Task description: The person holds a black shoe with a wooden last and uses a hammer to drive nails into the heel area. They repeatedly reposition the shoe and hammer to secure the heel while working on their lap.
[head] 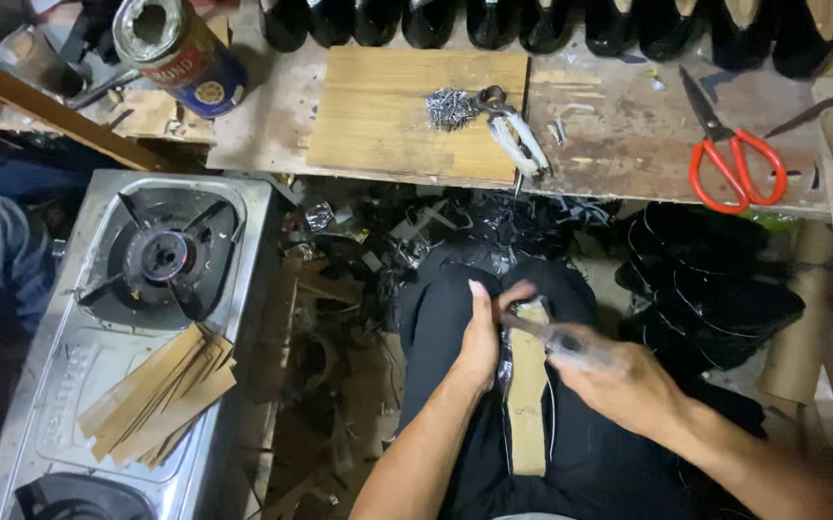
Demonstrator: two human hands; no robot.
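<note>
Braced across the lap, below the near edge of the wooden workbench [628,125]: a black shoe upper with its pale insole [528,385] turned upward, apparently so the sole side faces the work. Clamped round the toe end, the left hand [481,342], thumb raised, seemingly steadying the piece. Closed round a blurred hammer [556,337], the right hand [623,385], tool head close to the left fingers at the insole's upper edge; blur suggestive of motion. Hands close together, not touching. On the workbench, within arm's reach, a light board [387,116] carrying a heap of small nails [449,108] and pale-handled pincers [517,140] just beside it. Farther right along the workbench, red-handled scissors [736,164]. At the workbench's left end, a tin can [178,53]. Left of and below the workbench, a steel gas stove [118,327] serving as a shelf for a fan of brown card strips [161,395]. Along the workbench's far edge, a row of black shoes [532,21].
</note>
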